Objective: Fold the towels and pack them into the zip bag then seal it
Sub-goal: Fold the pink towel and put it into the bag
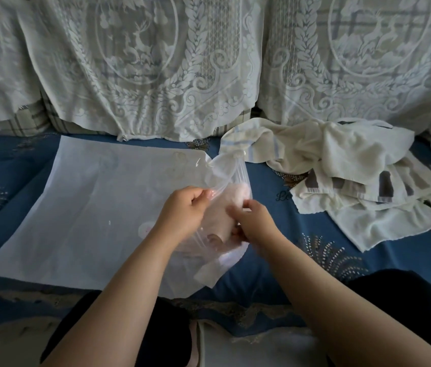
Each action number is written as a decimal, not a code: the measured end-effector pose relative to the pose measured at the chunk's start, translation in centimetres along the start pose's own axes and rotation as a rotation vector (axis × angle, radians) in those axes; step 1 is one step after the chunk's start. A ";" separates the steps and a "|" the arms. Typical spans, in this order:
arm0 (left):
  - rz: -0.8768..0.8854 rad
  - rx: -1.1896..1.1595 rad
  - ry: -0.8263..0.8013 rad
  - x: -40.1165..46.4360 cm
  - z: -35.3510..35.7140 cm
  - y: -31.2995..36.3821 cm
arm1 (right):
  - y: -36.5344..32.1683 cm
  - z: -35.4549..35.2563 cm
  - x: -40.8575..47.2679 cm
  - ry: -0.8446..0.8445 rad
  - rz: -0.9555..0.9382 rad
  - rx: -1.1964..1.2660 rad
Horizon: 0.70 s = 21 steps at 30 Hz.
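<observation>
L grip (182,210) pinches zip bag (225,178) rim; R grip (254,221) on it.

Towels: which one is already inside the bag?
The pale pink rolled towel, seen through the clear plastic zip bag that both hands hold. The cream towel with blue stripes and the grey-striped one lie heaped on the blue cover, unfolded.

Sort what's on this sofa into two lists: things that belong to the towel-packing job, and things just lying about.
Part of the job:
- zip bag, mouth held open by left hand and right hand
- pink towel going into it
- unfolded towel pile

Just lying about:
- lace covers
- blue seat cover
</observation>
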<state>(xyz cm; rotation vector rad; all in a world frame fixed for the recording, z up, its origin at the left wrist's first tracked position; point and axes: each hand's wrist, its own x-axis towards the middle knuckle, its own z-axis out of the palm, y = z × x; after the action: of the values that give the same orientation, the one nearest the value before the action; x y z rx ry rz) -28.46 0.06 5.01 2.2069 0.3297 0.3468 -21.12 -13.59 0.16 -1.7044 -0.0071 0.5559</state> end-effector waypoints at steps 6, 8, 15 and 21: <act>-0.137 -0.209 0.119 0.5 -1.8 0.0 | -1.4 4.0 3.5 -0.533 0.124 0.230; -0.167 -0.274 0.155 0.9 -2.0 -0.2 | -1.5 3.4 3.3 -0.468 0.112 0.004; -0.214 -0.309 0.097 1.4 0.4 1.2 | -2.6 2.5 2.7 -0.338 0.191 -0.552; -0.206 -0.269 0.159 2.2 1.1 1.9 | -2.7 1.7 2.5 -0.231 0.122 -0.742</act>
<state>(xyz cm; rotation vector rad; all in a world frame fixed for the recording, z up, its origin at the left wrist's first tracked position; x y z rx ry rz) -25.85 -1.08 6.16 1.8679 0.5596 0.4278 -18.73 -10.67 1.65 -2.3558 -0.3099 0.9143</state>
